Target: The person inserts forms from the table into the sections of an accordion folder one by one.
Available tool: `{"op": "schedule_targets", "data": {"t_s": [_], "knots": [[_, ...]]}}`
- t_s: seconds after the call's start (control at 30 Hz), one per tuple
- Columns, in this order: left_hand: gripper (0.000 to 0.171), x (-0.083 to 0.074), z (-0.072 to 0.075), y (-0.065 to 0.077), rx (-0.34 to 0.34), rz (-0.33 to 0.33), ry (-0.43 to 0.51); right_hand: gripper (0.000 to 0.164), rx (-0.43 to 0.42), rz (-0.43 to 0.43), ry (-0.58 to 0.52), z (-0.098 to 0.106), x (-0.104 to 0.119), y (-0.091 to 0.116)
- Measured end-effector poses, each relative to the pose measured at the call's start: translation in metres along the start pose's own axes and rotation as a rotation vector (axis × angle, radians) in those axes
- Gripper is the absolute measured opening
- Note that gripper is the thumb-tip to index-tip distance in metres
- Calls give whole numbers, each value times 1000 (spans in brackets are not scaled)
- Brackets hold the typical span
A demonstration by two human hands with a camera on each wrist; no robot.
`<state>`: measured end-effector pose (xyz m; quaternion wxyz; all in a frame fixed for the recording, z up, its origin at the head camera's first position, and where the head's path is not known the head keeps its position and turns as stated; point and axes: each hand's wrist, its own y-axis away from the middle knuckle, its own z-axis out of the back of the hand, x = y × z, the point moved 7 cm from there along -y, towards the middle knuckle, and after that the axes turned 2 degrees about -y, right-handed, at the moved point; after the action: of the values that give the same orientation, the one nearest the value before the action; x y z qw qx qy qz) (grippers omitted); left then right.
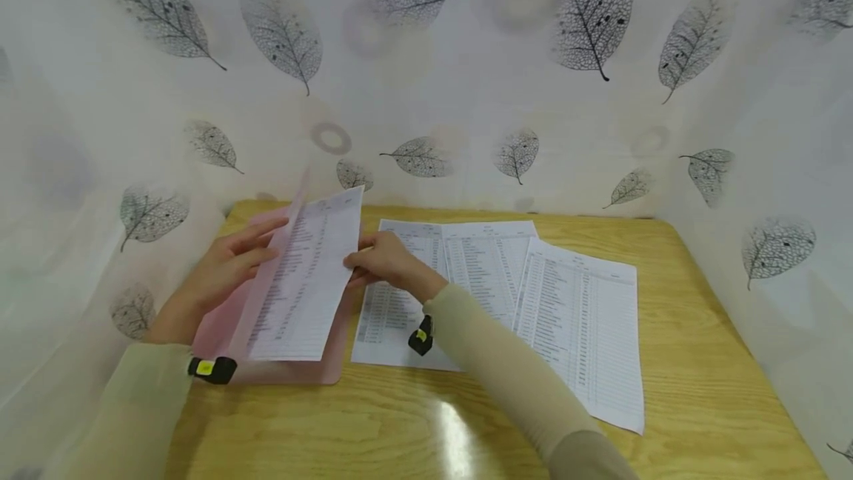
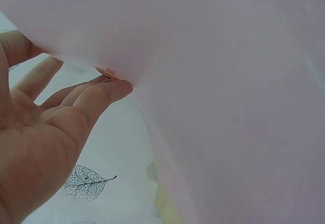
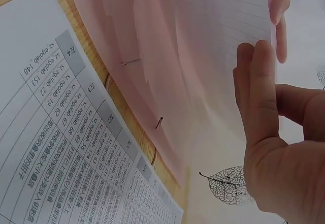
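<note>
A pink folder (image 1: 286,372) lies on the left of the table with its translucent cover raised. My left hand (image 1: 229,265) touches the outer side of this cover (image 2: 218,92) with nearly straight fingers; a small orange piece (image 2: 107,73) shows by the fingertips. In front of the cover stands a white printed sheet (image 1: 309,280), tilted upright over the folder. My right hand (image 1: 389,258) pinches its right edge, thumb on the near face and fingers behind. In the right wrist view, the fingers (image 3: 261,92) lie along the paper, and part of the left hand shows above.
Several printed sheets (image 1: 580,324) lie on the wooden table (image 1: 693,361), right of the folder and partly under my right forearm. A white cloth with leaf prints (image 1: 466,102) surrounds the table's back and sides. Thin metal ends (image 3: 159,122) show on the folder.
</note>
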<state>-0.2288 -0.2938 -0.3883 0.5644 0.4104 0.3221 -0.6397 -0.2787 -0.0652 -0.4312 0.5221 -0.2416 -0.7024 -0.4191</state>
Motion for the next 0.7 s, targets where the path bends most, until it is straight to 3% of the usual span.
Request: {"op": "schedule_targets", "data": {"t_s": [0.3, 0.7], "knots": [[58, -1, 1, 1, 1, 14, -19, 22, 18, 11, -24, -5, -7, -14], [57, -6, 2, 0, 4, -27, 12, 5, 21, 32, 15, -14, -7, -18]]}}
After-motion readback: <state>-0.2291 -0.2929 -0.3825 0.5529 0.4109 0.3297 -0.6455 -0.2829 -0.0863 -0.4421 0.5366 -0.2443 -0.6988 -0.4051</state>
